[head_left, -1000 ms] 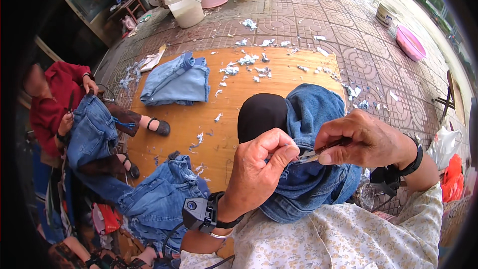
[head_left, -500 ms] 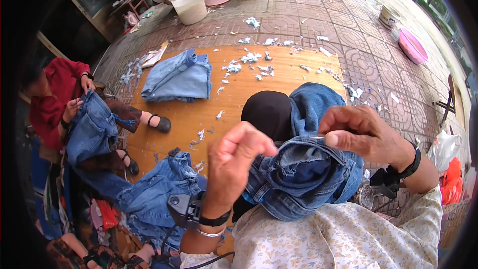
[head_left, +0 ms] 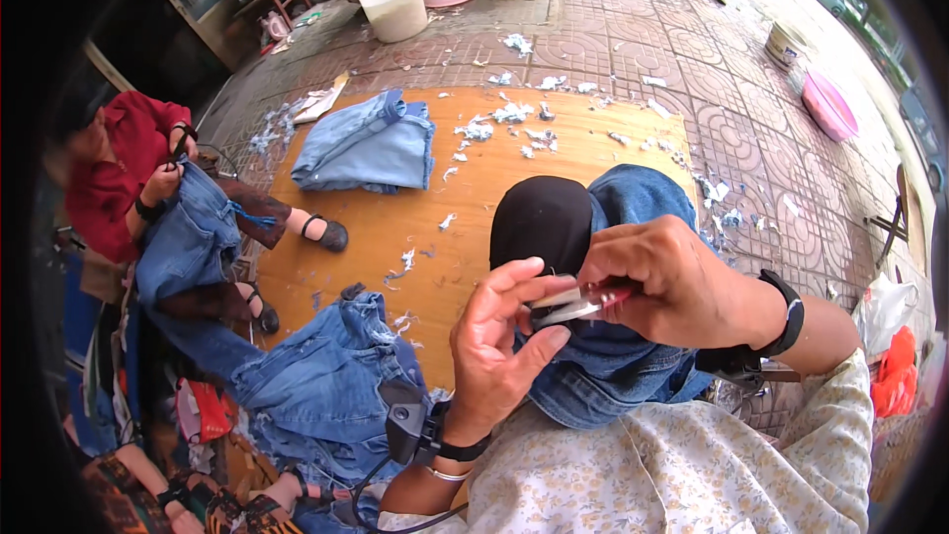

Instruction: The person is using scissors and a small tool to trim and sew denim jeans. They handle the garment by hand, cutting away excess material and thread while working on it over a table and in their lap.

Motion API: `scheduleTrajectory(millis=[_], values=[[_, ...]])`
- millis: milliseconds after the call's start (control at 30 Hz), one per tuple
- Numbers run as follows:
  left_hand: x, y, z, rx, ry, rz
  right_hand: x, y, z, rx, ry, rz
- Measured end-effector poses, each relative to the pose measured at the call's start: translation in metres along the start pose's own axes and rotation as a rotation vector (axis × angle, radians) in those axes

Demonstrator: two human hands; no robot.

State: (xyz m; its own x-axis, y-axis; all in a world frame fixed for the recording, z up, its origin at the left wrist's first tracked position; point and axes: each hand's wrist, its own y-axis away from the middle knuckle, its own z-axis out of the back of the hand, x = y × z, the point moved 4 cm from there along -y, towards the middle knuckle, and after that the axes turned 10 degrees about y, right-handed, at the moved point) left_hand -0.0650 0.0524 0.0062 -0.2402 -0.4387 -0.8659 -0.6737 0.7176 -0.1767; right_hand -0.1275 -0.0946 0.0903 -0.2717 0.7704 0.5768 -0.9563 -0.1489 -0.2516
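Note:
My right hand (head_left: 657, 282) is closed around a small metal tool (head_left: 573, 311) with two narrow pale strips and a red grip, perhaps thread snips. My left hand (head_left: 504, 331) meets it, thumb and fingers curled on either side of its dark tip. Both hands are above a bunched piece of blue denim (head_left: 603, 391) on my lap, partly covered by them. Beyond the hands, a smooth black rounded cover (head_left: 539, 222), perhaps my knee, rises beside the denim.
A folded light-blue denim garment (head_left: 364, 146) and pale scraps (head_left: 512, 113) lie on the wooden board (head_left: 465, 168). More jeans (head_left: 316, 376) lie to my left. A person in red (head_left: 129, 173) holds jeans there. Buckets (head_left: 393, 8) stand at the back.
My hands have come together over the denim; they were apart before. The metal tool with the red grip now shows in my right hand. The whole view has shifted slightly.

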Motion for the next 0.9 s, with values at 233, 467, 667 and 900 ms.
scheduleTrajectory(millis=[233,467,667,900], values=[[-0.019,-0.012,-0.011,0.245,-0.398,-0.049,-0.013,0.000,-0.001,0.132,-0.298,-0.386],[-0.014,-0.024,-0.025,0.222,-0.516,-0.134,-0.009,0.004,0.000,-0.056,-0.273,-0.280],[-0.014,-0.033,-0.040,0.227,-0.317,-0.110,-0.005,0.005,0.005,-0.241,-0.147,-0.146],[-0.013,-0.039,-0.026,0.124,-0.199,-0.033,-0.016,0.012,0.034,-0.122,-0.402,-0.282]])
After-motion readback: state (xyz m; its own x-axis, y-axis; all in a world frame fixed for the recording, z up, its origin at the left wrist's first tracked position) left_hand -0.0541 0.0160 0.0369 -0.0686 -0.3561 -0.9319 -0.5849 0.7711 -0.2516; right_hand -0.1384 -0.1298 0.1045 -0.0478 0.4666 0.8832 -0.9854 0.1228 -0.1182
